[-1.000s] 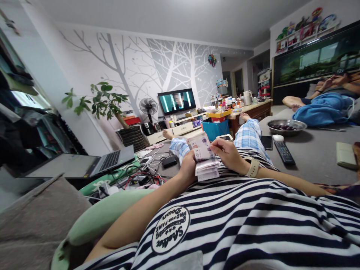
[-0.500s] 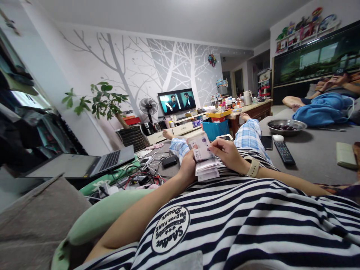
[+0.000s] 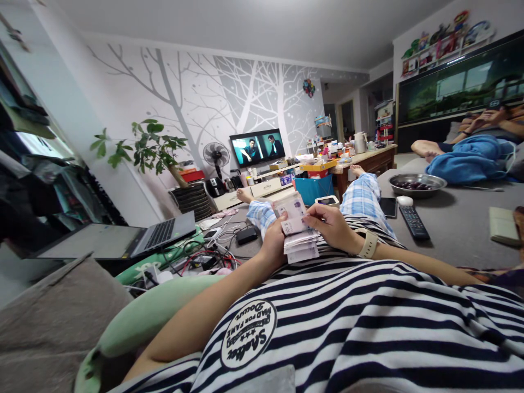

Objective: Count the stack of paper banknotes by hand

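A wad of pale purple banknotes [image 3: 292, 212] is in my left hand [image 3: 273, 240], the thumb pressed over the front and the notes folded so that several ends hang down below. My right hand [image 3: 329, 225], with a pale watch strap at the wrist, is closed in a pinch at the right edge of the notes. Its thumb and index fingertips meet at that edge. Just behind my right hand lies a white-framed device [image 3: 327, 200]. My fingers hide part of the wad, which is above my striped shirt [image 3: 360, 305].
On the left are an open laptop [image 3: 164, 232], tangled cables [image 3: 223, 240] and a green cushion [image 3: 155, 311]. To the right are a metal bowl of dark fruit [image 3: 417, 191], a remote control [image 3: 414, 222] and a dark phone [image 3: 388, 207]. Another person reclines at the far right by a blue cloth [image 3: 470, 159].
The loose lower ends of the notes have shifted slightly, and my right fingers have moved a little at the wad's edge. Both hands keep nearly the same place.
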`<state>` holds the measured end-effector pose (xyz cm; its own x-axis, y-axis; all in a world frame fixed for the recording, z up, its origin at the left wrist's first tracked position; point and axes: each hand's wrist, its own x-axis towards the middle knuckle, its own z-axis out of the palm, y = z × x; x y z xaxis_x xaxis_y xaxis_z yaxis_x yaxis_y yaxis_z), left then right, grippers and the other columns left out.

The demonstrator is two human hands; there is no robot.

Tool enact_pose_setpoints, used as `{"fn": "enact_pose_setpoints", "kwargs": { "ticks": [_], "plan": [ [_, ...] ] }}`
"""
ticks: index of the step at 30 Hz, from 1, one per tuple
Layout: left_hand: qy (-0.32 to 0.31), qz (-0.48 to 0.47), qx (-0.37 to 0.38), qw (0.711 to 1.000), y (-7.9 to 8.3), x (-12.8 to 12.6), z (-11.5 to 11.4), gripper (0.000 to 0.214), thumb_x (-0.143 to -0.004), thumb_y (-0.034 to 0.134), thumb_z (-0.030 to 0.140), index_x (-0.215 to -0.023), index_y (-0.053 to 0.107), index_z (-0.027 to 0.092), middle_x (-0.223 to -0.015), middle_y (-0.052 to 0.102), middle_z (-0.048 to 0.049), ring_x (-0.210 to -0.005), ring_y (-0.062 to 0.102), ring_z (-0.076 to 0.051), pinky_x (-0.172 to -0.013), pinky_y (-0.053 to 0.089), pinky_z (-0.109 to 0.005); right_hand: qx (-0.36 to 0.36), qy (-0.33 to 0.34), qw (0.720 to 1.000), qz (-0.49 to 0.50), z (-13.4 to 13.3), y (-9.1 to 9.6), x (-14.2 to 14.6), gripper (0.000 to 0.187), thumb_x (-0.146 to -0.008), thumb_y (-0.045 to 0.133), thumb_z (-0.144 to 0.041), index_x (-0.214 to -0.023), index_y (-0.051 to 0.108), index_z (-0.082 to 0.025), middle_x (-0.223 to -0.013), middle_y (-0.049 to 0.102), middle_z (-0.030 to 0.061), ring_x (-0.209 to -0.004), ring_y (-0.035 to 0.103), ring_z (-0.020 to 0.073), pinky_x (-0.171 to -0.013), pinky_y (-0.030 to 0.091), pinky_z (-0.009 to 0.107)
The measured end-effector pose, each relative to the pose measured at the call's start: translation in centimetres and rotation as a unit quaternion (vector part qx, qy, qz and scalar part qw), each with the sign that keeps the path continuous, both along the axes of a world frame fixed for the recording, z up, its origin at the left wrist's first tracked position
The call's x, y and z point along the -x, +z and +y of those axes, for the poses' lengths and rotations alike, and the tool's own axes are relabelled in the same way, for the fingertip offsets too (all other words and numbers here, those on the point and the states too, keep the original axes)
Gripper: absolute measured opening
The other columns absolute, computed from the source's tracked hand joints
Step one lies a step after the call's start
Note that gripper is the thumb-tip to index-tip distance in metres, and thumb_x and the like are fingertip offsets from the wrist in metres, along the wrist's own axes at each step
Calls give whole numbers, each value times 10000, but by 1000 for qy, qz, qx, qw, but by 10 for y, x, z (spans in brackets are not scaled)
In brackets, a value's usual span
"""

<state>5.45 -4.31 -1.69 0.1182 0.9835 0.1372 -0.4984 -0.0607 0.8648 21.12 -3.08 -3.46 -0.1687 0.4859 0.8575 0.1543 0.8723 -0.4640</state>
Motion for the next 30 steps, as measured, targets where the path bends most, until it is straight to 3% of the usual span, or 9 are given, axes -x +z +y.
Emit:
{"fn": "enact_pose_setpoints", "kwargs": {
  "ticks": [15,21,26,30],
  "plan": [
    [-13,-11,14,1000,1,-2,0,275,-809,687,297,-1055,721,179,-898,777,-84,-931,736,-317,-813,587,-412,-14,18,1000,-6,-1,0,0,413,-970,498,-519,-742,587,-186,-683,569,8,-646,496,136,-627,388,273],
    [36,-8,12,999,0,-3,2,228,-865,575,218,-1025,700,112,-881,773,-106,-960,732,-277,-895,567,-381,8,61,997,-40,-3,1,-2,519,-994,416,-545,-672,605,-185,-639,603,18,-600,510,132,-628,399,278],
    [25,6,7,1000,-2,0,0,206,-830,609,210,-1001,688,127,-854,766,-89,-947,733,-274,-902,573,-400,49,-53,997,29,5,-1,0,421,-882,622,-499,-611,506,-197,-569,498,-23,-562,440,123,-571,342,276],
    [36,28,6,999,-1,2,-4,207,-775,686,211,-968,697,138,-854,762,-89,-890,741,-269,-865,582,-389,108,-80,990,38,13,-3,1,409,-838,661,-490,-604,498,-198,-552,474,-35,-548,405,116,-547,306,276]
  ]
}}
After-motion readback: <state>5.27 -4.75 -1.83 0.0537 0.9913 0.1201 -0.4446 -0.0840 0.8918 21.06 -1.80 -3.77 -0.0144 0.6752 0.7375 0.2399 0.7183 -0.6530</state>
